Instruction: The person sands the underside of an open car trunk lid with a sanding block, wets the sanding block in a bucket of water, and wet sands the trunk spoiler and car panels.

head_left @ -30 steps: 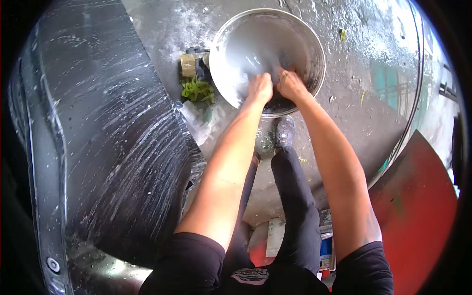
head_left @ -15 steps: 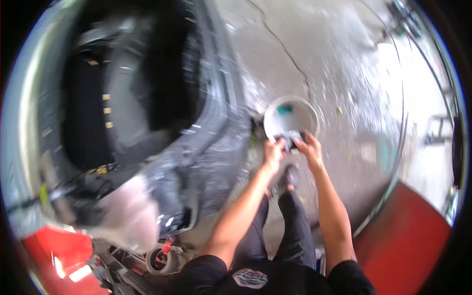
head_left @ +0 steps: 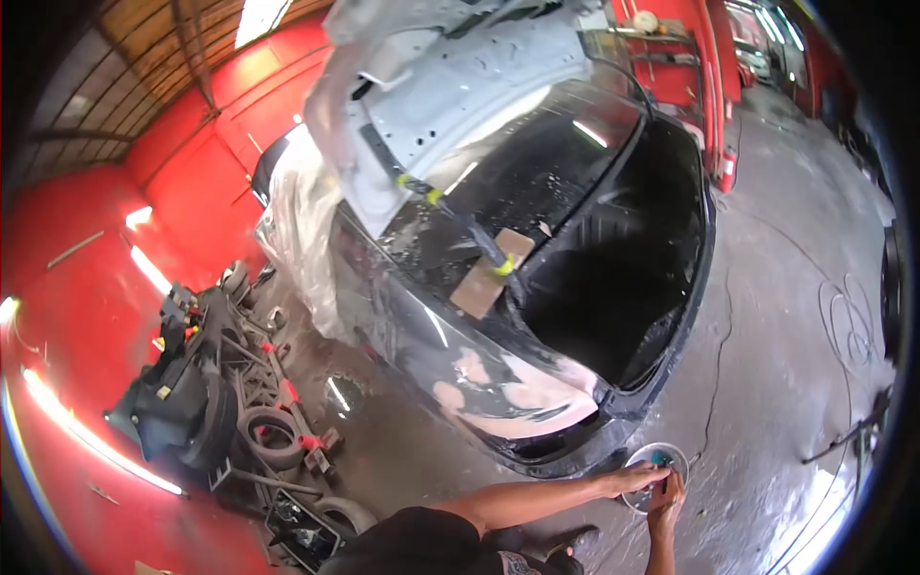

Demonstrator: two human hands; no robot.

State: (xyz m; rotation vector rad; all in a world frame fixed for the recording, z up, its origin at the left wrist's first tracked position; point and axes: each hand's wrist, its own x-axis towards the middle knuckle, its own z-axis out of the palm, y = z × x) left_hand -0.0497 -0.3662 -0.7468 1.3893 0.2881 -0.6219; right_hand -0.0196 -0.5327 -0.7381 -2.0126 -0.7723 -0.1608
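My left hand (head_left: 636, 479) reaches in over a round whitish bucket (head_left: 682, 462) on the floor, its fingers drawn together near a bit of teal (head_left: 660, 460) inside the rim. Close against it, my right hand (head_left: 668, 494) is closed around a small dark piece (head_left: 659, 487), whose kind is too small to make out. What the left fingertips grip is hidden. Beside the bucket stands the rear corner of a dark car (head_left: 431, 335), with pale sanded patches (head_left: 541, 388) on its panel.
The raised trunk lid (head_left: 460, 86) is propped by a taped pole (head_left: 470, 225) resting on a board (head_left: 494, 273). Car parts and tires (head_left: 268, 431) lie along the red wall (head_left: 77, 355). A cable (head_left: 721, 364) and hoses (head_left: 848, 326) run across the wet floor.
The view has swung up and left, bringing the whole car and the wall into sight. Both hands stay at the bucket and are now closer together.
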